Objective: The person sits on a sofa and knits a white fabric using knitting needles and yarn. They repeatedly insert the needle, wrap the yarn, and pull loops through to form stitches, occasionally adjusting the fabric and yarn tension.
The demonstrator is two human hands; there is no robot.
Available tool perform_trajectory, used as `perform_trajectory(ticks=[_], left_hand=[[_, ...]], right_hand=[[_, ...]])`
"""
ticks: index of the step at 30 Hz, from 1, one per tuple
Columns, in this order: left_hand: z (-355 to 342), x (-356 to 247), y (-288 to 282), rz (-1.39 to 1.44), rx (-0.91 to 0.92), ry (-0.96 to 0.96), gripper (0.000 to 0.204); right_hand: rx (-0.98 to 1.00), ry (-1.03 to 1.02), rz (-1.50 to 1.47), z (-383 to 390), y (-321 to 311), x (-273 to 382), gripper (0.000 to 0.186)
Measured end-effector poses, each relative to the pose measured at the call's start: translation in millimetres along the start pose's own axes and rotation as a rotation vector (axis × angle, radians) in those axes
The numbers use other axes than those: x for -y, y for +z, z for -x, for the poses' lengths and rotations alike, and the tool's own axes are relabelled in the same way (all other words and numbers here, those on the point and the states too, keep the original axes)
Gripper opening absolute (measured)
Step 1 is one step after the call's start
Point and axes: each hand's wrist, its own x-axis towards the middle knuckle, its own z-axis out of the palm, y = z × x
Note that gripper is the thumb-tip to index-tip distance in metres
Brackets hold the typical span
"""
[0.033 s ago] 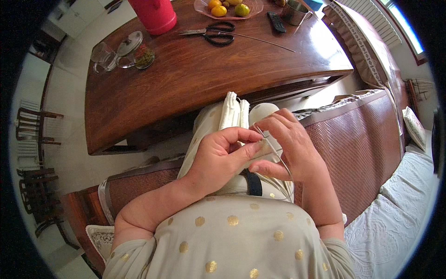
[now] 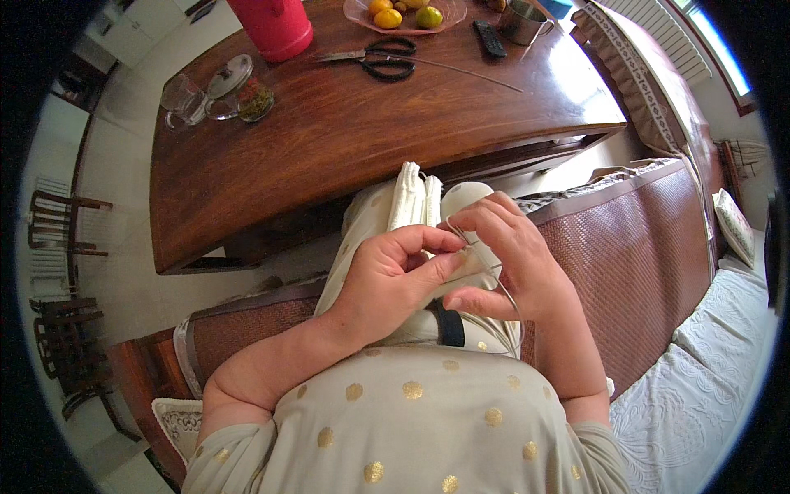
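My left hand (image 2: 403, 267) pinches thumb against index finger at the small meeting point of thin strands; the exact thing between the tips is too small to make out. Facing it, my right hand (image 2: 510, 263) is curled, its thumb apart from its index finger. A thin pale cord (image 2: 512, 300) loops past the right fingers and hangs toward my lap. Beyond the hands lie a white rounded object (image 2: 467, 194), partly hidden, and a folded white cloth-like bundle (image 2: 409, 198) on my legs.
Across the brown wooden table (image 2: 329, 140) are black-handled scissors (image 2: 387, 59), a thin rod (image 2: 469, 71), a remote (image 2: 489, 39), a metal cup (image 2: 523, 23), a fruit plate (image 2: 436, 30), a red container (image 2: 276, 29) and glass vessels (image 2: 239, 95). A woven mat (image 2: 625, 263) covers the seat.
The thin strand between my hands has shifted and now curves near my right index fingertip. My right fingers have moved slightly; the left hand keeps its pinch.
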Motion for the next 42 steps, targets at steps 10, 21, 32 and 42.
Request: perform_trajectory(ticks=[10,21,32,42], left_hand=[[-3.2,3.8,-3.6,0.076,-0.147,0.094,0.016],[-1.2,-12.6,-9.9,0.228,0.016,-0.169,0.016],[-2.9,-13.9,-7.7,0.284,0.088,-0.247,0.021],[-4.9,-7.6,-3.8,0.249,-0.028,-0.195,0.019]], right_hand=[[-0.337,0.029,0.375,25.3,17.7,15.4,0.027],[-0.272,0.042,-0.034,36.2,11.8,-0.3,0.024],[-0.320,0.125,0.256,38.3,19.1,10.1,0.024],[-0.234,0.051,0.266,42.0,8.2,18.8,0.033]])
